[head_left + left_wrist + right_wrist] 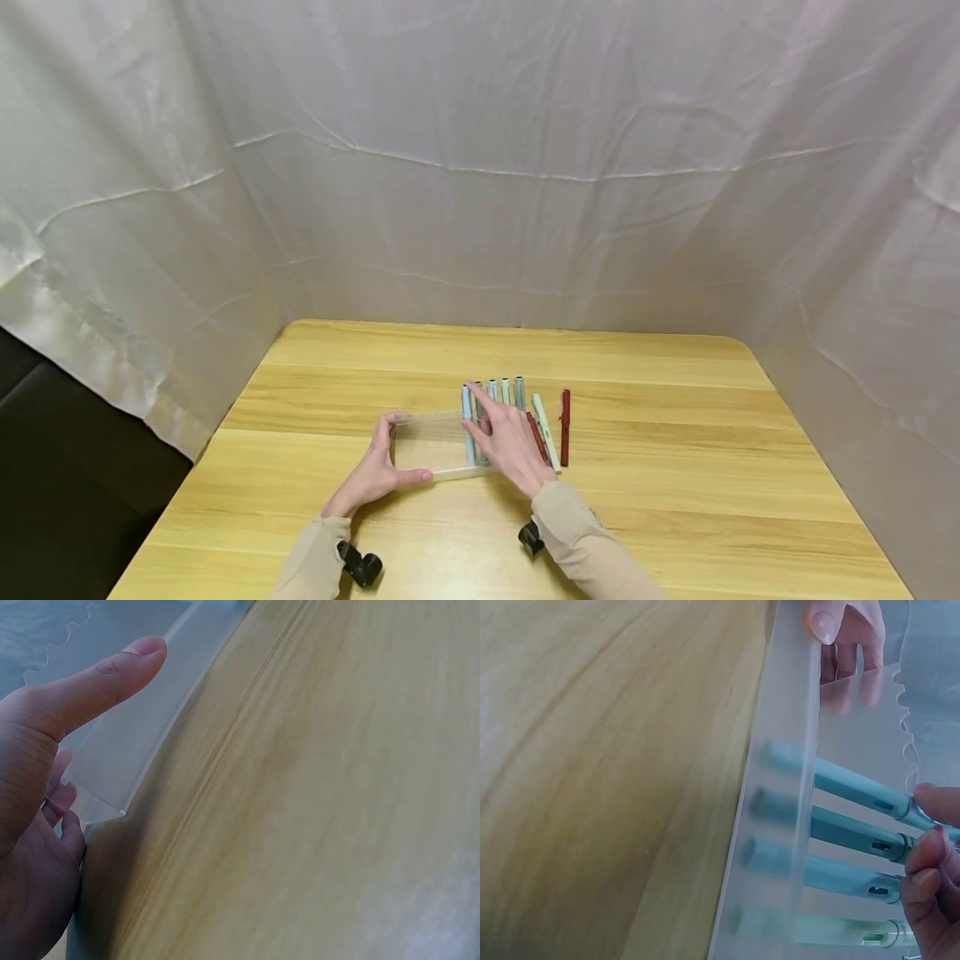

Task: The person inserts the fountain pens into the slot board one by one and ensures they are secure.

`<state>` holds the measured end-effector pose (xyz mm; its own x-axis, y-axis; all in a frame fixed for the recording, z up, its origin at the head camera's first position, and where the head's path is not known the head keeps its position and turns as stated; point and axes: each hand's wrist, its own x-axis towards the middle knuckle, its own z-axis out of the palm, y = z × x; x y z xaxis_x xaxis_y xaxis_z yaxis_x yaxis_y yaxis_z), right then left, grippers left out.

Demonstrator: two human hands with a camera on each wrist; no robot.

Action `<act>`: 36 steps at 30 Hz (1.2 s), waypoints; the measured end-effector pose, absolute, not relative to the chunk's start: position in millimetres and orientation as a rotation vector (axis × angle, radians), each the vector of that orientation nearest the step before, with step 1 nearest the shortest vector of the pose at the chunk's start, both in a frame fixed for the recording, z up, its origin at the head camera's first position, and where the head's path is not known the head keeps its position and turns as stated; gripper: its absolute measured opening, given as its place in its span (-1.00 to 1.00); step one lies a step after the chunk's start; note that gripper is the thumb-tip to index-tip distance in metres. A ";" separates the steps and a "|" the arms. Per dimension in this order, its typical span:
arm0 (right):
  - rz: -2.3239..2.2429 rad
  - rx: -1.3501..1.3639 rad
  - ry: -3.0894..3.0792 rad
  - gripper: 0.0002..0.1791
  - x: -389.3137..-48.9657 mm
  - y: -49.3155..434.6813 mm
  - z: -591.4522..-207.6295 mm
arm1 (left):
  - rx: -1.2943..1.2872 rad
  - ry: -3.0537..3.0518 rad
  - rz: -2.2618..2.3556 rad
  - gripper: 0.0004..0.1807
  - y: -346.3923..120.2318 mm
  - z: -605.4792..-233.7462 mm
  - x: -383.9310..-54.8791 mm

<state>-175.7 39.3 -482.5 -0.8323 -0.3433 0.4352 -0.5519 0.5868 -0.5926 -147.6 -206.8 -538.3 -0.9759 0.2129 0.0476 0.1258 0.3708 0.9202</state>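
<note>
Left hand (pixel 378 468) with thumb (pixel 414 477) apart from bent fingers (pixel 386 423), right hand (pixel 512 443) slanted forward-left, index finger (pixel 483 399) outstretched

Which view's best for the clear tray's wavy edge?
Right wrist: the wavy edge of the clear tray shows close up, notches distinct. Left wrist shows only a stretch, upper left. Head shows the tray too small to make out notches.
</note>
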 end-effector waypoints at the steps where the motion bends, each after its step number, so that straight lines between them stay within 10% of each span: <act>1: 1.078 0.732 -2.554 -0.34 -175.8 39.2 -482.2 | 0.317 2.535 1.690 0.10 -206.8 -538.1 -147.6; 36: 1.485 0.422 -2.308 -0.39 -175.1 87.3 -500.6 | 0.318 2.533 1.690 0.10 -206.7 -538.4 -148.6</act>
